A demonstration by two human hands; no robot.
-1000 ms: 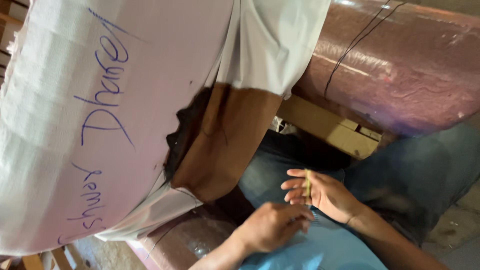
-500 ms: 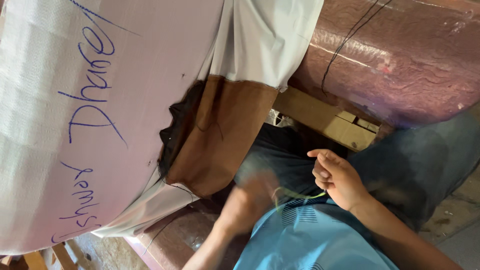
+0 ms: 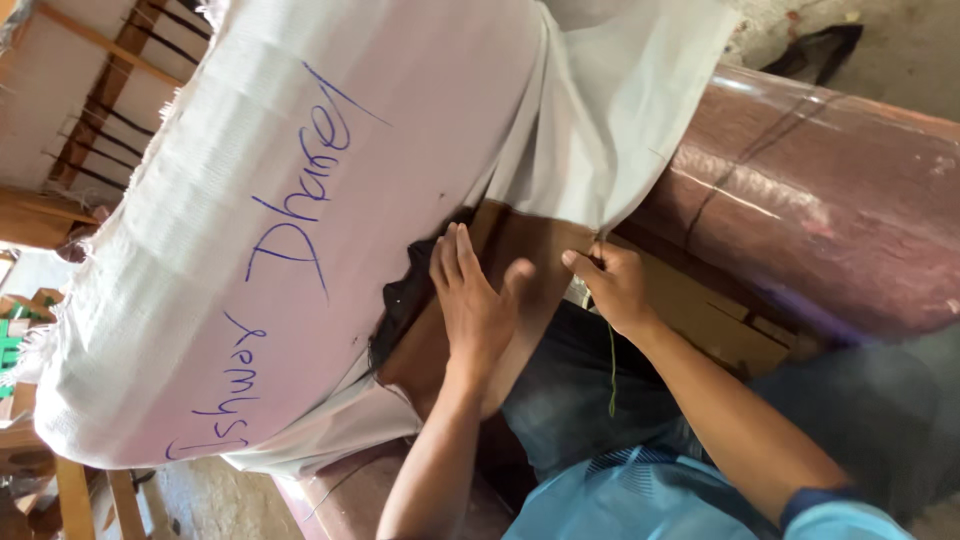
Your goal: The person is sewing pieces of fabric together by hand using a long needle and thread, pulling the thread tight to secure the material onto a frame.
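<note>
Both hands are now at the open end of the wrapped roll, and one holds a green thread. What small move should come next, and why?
Probably the right hand should pull the green thread taut. It pinches the white cloth edge while the thread hangs slack below, and the left hand lies flat on the brown end of the roll, steadying it.

White cloth wrap (image 3: pixel 300 200) with blue handwriting, brown roll end (image 3: pixel 520 250), green thread (image 3: pixel 611 370)

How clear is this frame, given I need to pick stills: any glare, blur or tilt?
Head view: tilted; glare streaks on the plastic-wrapped brown roll; white cloth wrap brightly lit; deep shadow beside the left hand; right hand and green thread reasonably sharp.
</note>
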